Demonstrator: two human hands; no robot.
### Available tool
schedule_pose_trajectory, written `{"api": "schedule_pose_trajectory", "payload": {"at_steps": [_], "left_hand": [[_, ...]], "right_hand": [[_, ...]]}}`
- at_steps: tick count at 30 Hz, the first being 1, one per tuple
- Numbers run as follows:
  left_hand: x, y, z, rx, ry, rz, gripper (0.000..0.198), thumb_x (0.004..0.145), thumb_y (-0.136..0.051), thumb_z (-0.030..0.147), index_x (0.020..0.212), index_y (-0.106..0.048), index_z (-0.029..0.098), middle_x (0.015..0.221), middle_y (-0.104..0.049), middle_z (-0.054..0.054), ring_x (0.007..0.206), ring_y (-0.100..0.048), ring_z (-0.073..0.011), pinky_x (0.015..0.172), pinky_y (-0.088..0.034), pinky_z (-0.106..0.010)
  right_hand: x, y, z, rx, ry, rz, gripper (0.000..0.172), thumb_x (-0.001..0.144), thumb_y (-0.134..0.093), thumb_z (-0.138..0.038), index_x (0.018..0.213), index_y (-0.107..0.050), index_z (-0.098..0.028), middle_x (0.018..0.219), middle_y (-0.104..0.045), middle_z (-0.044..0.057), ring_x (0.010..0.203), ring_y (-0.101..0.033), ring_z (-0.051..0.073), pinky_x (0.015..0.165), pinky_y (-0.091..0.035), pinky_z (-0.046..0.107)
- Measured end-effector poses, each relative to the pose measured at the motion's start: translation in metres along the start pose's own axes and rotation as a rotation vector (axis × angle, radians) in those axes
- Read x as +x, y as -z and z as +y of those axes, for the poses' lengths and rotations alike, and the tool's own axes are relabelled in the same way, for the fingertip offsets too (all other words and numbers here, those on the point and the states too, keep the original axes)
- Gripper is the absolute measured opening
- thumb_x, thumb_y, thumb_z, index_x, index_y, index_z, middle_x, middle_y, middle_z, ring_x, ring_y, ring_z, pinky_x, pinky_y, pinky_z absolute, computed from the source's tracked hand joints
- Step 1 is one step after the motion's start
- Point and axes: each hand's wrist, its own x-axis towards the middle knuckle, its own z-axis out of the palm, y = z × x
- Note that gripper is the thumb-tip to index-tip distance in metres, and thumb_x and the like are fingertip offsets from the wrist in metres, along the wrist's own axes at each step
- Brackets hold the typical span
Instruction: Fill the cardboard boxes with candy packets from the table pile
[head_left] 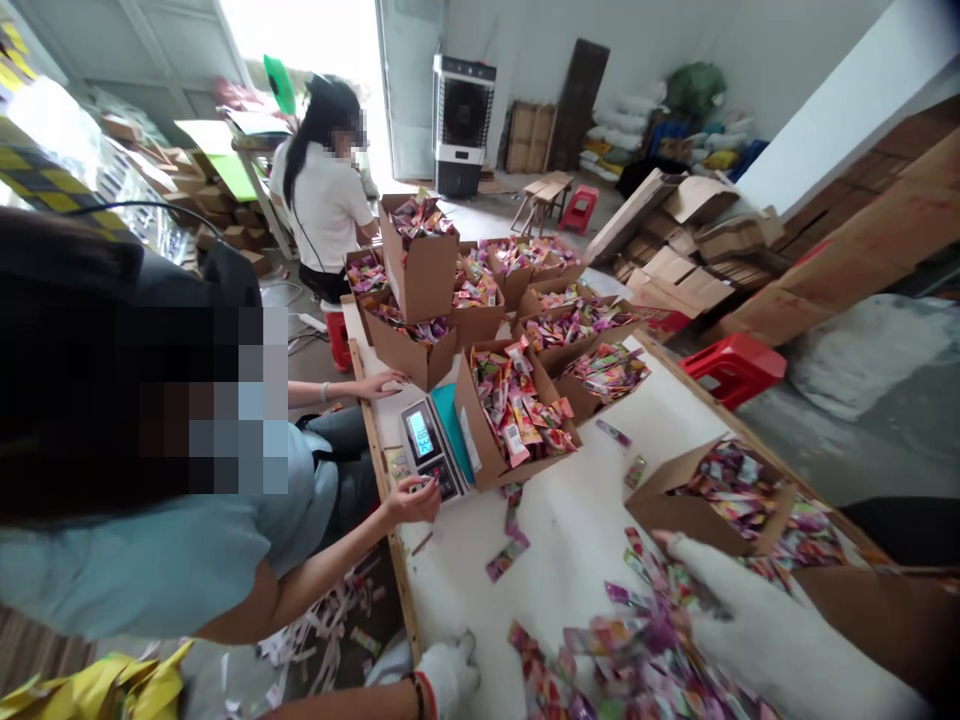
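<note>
My right hand (720, 590), in a white glove, reaches over a heap of small colourful snack packets (622, 650). Its thumb is spread, the other fingers are partly blurred among the packets, and no firm hold shows. At the near table edge rests my left hand (450, 675), also white-gloved, fingers loosely apart with nothing in them. Beyond the heap, an open carton (652, 490) of packets stands close to my right hand. A co-worker's hand (412, 500) touches the keys of a digital scale (424, 440); a packet-filled carton (487, 465) stands on its teal plate.
Several packet-filled cartons (416, 350) crowd the far part of the white table (465, 610). Loose packets (506, 555) lie near the scale. One co-worker sits at the left, another farther back. A red stool (739, 365) stands past the right table edge, near flattened cardboard (690, 275).
</note>
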Motion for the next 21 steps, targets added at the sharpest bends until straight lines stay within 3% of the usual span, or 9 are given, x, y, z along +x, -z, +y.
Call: {"api": "schedule_pose_trajectory", "payload": {"at_steps": [2, 6, 10, 13, 15, 18, 21], "left_hand": [[0.0, 0.003, -0.001, 0.008, -0.012, 0.03, 0.024, 0.047, -0.06, 0.022, 0.07, -0.067, 0.025, 0.097, -0.056, -0.007, 0.075, -0.057, -0.0271, 0.057, -0.042, -0.042], [0.0, 0.005, 0.001, 0.039, -0.011, 0.097, 0.023, 0.047, -0.055, 0.026, 0.067, -0.066, 0.028, 0.092, -0.053, -0.004, 0.07, -0.053, -0.0243, 0.053, -0.038, -0.041], [0.003, 0.006, 0.006, 0.076, -0.025, 0.175, 0.024, 0.051, -0.052, 0.027, 0.068, -0.067, 0.034, 0.09, -0.051, -0.003, 0.068, -0.053, -0.0232, 0.053, -0.036, -0.04], [0.002, 0.008, 0.005, 0.088, -0.062, 0.225, 0.028, 0.053, -0.051, 0.028, 0.073, -0.067, 0.04, 0.088, -0.05, -0.001, 0.068, -0.053, -0.0221, 0.055, -0.036, -0.04], [0.0, 0.008, 0.003, 0.084, -0.086, 0.25, 0.032, 0.053, -0.052, 0.029, 0.077, -0.066, 0.043, 0.089, -0.051, 0.0, 0.07, -0.053, -0.0222, 0.058, -0.036, -0.041], [-0.004, 0.004, 0.002, 0.067, -0.098, 0.272, 0.035, 0.051, -0.054, 0.03, 0.081, -0.066, 0.044, 0.093, -0.052, 0.0, 0.075, -0.053, -0.0244, 0.062, -0.036, -0.044], [-0.003, -0.001, 0.003, 0.054, -0.1, 0.28, 0.036, 0.049, -0.057, 0.03, 0.082, -0.067, 0.04, 0.096, -0.052, -0.002, 0.079, -0.053, -0.0273, 0.064, -0.035, -0.046]], "right_hand": [[0.021, -0.001, -0.033, 0.048, 0.034, -0.073, 0.045, 0.071, -0.054, -0.041, 0.111, -0.063, -0.022, 0.111, -0.067, 0.009, 0.097, -0.064, 0.024, 0.085, -0.052, 0.032], [0.084, -0.015, -0.117, -0.075, 0.187, -0.022, 0.035, 0.082, -0.044, -0.036, 0.108, -0.058, -0.018, 0.107, -0.065, 0.011, 0.098, -0.061, 0.023, 0.087, -0.047, 0.032], [0.142, -0.063, -0.163, -0.39, 0.052, -0.223, 0.036, 0.077, -0.053, -0.032, 0.109, -0.056, -0.015, 0.102, -0.066, 0.018, 0.094, -0.063, 0.031, 0.077, -0.047, 0.039], [0.172, -0.09, -0.162, -0.479, 0.02, -0.32, 0.04, 0.073, -0.056, -0.022, 0.111, -0.056, -0.01, 0.103, -0.066, 0.021, 0.096, -0.063, 0.031, 0.078, -0.045, 0.039], [0.181, -0.091, -0.152, -0.483, 0.052, -0.325, 0.032, 0.074, -0.056, -0.023, 0.104, -0.06, -0.012, 0.103, -0.067, 0.02, 0.097, -0.063, 0.029, 0.078, -0.045, 0.036], [0.178, -0.066, -0.135, -0.337, 0.111, -0.246, 0.022, 0.074, -0.056, -0.03, 0.088, -0.066, -0.016, 0.087, -0.07, 0.01, 0.081, -0.063, 0.022, 0.066, -0.044, 0.028], [0.162, -0.035, -0.122, 0.005, 0.127, -0.139, 0.021, 0.07, -0.057, -0.031, 0.081, -0.068, -0.016, 0.072, -0.068, 0.002, 0.067, -0.059, 0.016, 0.057, -0.041, 0.023]]}}
